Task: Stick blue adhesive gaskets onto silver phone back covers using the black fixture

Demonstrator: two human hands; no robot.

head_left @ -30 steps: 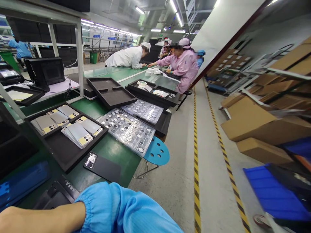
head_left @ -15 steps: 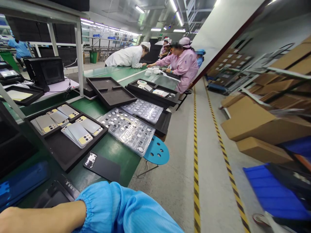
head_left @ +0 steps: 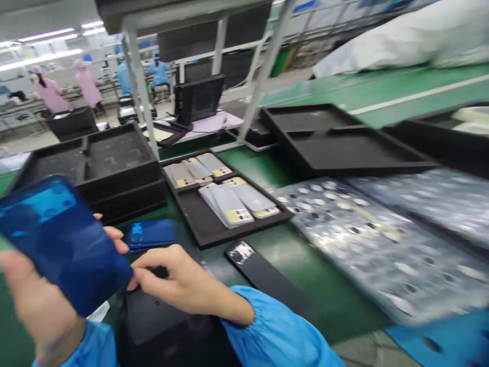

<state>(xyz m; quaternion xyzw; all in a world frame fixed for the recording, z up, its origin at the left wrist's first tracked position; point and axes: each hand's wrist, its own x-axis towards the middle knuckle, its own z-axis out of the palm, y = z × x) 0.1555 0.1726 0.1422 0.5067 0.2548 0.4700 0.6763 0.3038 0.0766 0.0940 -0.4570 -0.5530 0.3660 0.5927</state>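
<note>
My left hand (head_left: 42, 300) holds up a blue film-covered phone panel (head_left: 72, 250), tilted, with its fingers wrapped behind it. At the panel's lower right corner, the thumb and forefinger of my right hand (head_left: 179, 280) are pinched together on the edge; whether they grip only the film, I cannot tell. Under my right hand lies a black fixture (head_left: 160, 321), partly hidden. A short stack of similar blue panels (head_left: 153, 233) rests just beyond my fingers. To the right is a dark phone (head_left: 263, 270) with a shiny camera block, lying on the green bench.
A black tray (head_left: 206, 237) bears several silver phone covers (head_left: 233, 206). Clear plastic trays (head_left: 355, 239) with small ring-shaped parts lie at right. Black trays (head_left: 148, 173) are stacked at left, another black tray (head_left: 367, 153) behind. A monitor (head_left: 200, 99) and shelf post (head_left: 263, 76) stand farther back.
My view has swung left and down to the bench. Both hands are now visible with the blue panel between them; earlier only one forearm and part of a hand showed.
</note>
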